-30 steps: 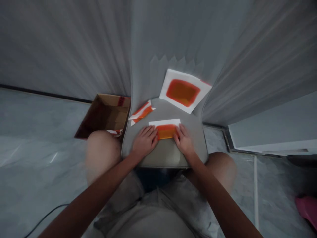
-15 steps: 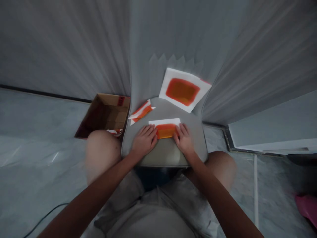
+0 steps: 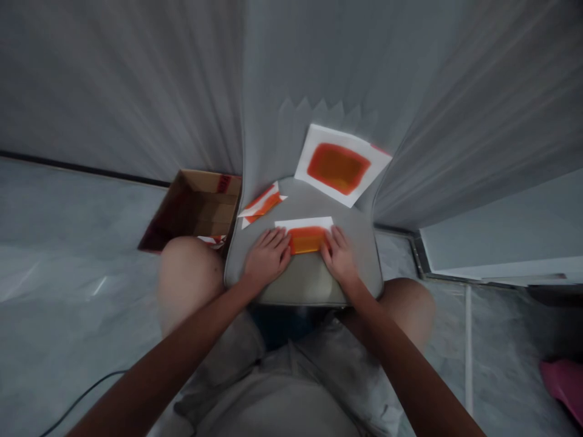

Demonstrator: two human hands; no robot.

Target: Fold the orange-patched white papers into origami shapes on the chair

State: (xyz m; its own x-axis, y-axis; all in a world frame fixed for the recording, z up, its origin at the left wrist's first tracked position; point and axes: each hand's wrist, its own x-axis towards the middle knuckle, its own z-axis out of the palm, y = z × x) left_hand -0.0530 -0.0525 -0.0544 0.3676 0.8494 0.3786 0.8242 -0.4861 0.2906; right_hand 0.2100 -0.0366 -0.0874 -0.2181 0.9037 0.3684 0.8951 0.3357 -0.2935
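Note:
A sheet of white paper with an orange block (image 3: pixel 307 240) lies folded on the seat of a grey chair (image 3: pixel 305 282), in front of me. My left hand (image 3: pixel 266 258) grips its left end, fingers over the top and the thumb by the near edge. At the right end my right hand (image 3: pixel 337 252) holds it the same way; the fingertips are partly blurred. Behind it, a larger white sheet with an orange-brown rounded block (image 3: pixel 339 169) leans toward the chair's backrest. A small folded orange-and-white paper piece (image 3: pixel 263 205) rests at the seat's left edge.
An open cardboard box (image 3: pixel 200 209) stands on the floor left of the chair, with orange-and-white paper (image 3: pixel 212 241) inside. Grey curtains (image 3: pixel 113 85) hang behind. A cable (image 3: pixel 82 394) runs along the floor at lower left, and a pink object (image 3: pixel 562 382) sits at lower right.
The whole view has shifted very slightly. Both hands stay on the folded paper, and nothing else has visibly moved.

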